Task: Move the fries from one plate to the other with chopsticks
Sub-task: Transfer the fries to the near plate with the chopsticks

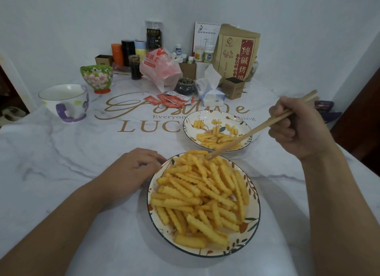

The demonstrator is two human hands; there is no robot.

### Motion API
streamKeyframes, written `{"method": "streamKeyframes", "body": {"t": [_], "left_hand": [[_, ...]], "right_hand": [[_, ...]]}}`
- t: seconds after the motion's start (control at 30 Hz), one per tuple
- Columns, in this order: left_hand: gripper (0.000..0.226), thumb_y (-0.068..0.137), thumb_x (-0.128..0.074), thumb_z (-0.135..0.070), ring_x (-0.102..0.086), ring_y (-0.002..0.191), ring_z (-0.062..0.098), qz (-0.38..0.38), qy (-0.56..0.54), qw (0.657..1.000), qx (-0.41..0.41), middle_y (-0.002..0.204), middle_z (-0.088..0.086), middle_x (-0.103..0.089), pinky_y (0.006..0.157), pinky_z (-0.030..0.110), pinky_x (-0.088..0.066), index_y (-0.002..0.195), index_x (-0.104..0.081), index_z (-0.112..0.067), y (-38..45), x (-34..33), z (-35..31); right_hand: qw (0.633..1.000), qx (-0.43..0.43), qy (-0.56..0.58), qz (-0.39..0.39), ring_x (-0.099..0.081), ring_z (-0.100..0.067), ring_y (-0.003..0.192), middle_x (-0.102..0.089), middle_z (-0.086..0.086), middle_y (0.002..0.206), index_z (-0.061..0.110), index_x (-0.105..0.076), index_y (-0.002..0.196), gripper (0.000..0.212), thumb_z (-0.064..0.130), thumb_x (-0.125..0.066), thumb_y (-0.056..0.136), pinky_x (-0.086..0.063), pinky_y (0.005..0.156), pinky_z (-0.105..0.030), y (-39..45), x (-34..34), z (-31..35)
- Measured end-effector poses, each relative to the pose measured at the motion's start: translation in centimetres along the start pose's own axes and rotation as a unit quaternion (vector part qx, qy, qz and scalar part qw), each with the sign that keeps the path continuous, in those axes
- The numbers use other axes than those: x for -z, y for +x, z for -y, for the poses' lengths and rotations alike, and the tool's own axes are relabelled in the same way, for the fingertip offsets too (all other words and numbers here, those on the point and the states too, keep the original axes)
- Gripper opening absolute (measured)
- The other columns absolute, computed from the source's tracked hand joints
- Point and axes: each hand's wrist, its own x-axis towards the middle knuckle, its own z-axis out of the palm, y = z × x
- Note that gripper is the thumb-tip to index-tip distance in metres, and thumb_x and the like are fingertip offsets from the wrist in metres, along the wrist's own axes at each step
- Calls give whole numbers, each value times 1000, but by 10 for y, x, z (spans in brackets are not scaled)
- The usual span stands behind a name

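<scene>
Crinkle-cut fries (202,195) heaped on round plate (251,224), right hand (298,127) gripping wooden chopsticks (255,131), left hand (131,173) loosely curled

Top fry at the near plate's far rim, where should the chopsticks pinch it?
Pinch the fry mid-length, tips coming down from the right. It lies crosswise on top of the pile at the near plate rim, its long sides exposed.
</scene>
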Motion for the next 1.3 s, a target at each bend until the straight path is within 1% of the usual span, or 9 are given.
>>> {"method": "streamKeyframes", "body": {"t": [0.13,0.23,0.3,0.4,0.57,0.8,1.13,1.2,1.3], "left_hand": [[31,102,-61,-20,-52,115,-21,-5,2,1000,5,118,-27,-67,89,8,-38,94,-85,-38,1,0,1],[35,103,-60,-20,-51,116,-21,-1,5,1000,2,112,-35,-67,94,12,-38,91,-84,-42,1,0,1],[37,103,-60,-19,-49,118,-22,2,4,1000,-2,109,-42,-64,97,13,-37,91,-84,-45,1,0,0],[35,103,-59,-20,-49,118,-23,-1,3,1000,1,108,-42,-64,99,14,-37,92,-84,-42,1,0,1],[33,102,-60,-21,-49,119,-21,-1,6,1000,6,116,-31,-67,98,14,-38,92,-84,-41,2,0,3],[31,101,-61,-19,-52,111,-23,-8,-14,1000,15,111,-32,-68,87,7,-38,93,-85,-37,1,-1,-1],[30,102,-61,-19,-51,115,-22,-7,-17,1000,13,116,-27,-68,91,9,-38,93,-86,-35,1,-1,0],[32,101,-61,-19,-51,113,-22,-5,-13,1000,11,111,-33,-67,90,8,-37,91,-85,-37,1,-2,-1],[31,101,-61,-19,-53,111,-21,-7,-18,1000,12,114,-27,-68,87,7,-38,92,-86,-36,2,-1,-1]], "right_hand": [[989,40,76,-123,-27,-9,42,-40,3,54,18,-62,62,48,23,-44,105,-21,39,-21,9,3,-10],[966,75,-70,-236,-37,-12,44,-49,-2,58,13,-67,66,42,19,-49,104,-27,44,-25,17,-7,-27],[952,92,-180,-229,-42,-16,43,-51,-3,54,8,-68,75,36,18,-49,104,-34,42,-26,17,-17,-35],[946,102,-246,-186,-46,-18,45,-53,-5,55,4,-71,82,33,15,-49,102,-38,43,-26,16,-24,-37],[952,95,-236,-173,-48,-19,46,-57,-6,55,-1,-72,84,34,13,-47,102,-38,44,-28,14,-22,-33],[943,90,-195,-253,-47,-13,45,-54,-4,58,7,-71,84,38,28,-50,107,-40,43,-25,28,-37,-50],[920,74,-312,-225,-52,-15,53,-59,4,54,17,-75,79,27,23,-55,96,-41,54,-31,37,-51,-55],[915,77,-332,-217,-53,-14,56,-59,2,58,17,-75,81,28,24,-54,98,-40,54,-30,35,-52,-53],[916,95,-316,-226,-53,-13,58,-61,0,62,13,-74,81,38,32,-50,104,-43,56,-31,33,-51,-55]]}}
